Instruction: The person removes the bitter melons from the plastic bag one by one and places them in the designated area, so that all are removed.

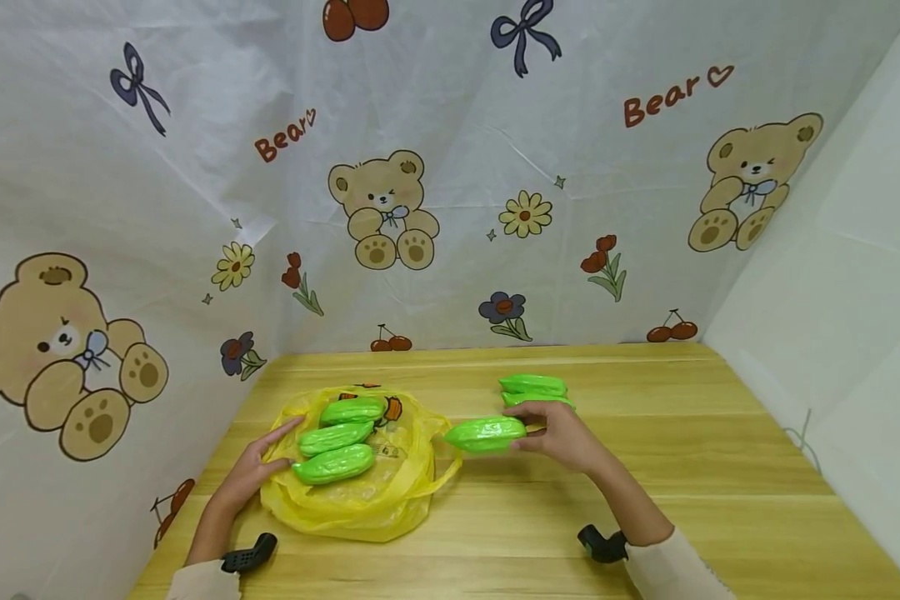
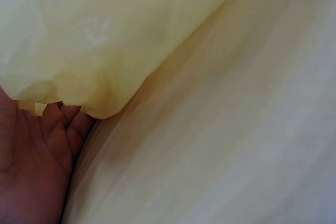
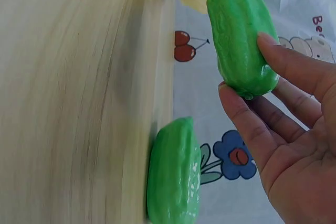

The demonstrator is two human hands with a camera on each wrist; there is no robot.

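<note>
A: What's furthest left?
B: The left hand (image 1: 251, 468), at the side of the yellow bag (image 1: 390, 518), thumb and index finger apart against the plastic; the other fingertips are hidden, so I cannot tell whether that grip pinches the rim
A: And inside the bag?
B: Three green gourds (image 1: 335, 437), lying side by side in its open mouth
A: Next to the right?
B: The held gourd (image 1: 486, 434), raised clear of the desk (image 1: 667, 467), its pointed tip just beside the bag's handle; I cannot tell if they touch
A: Anything behind that?
B: Two loose gourds (image 1: 534, 385) on the desk, the front one partly covered by the right hand (image 1: 558, 437)
A: How is that hand set?
B: Its grip pinches the held gourd's rounded end between thumb and fingers
</note>
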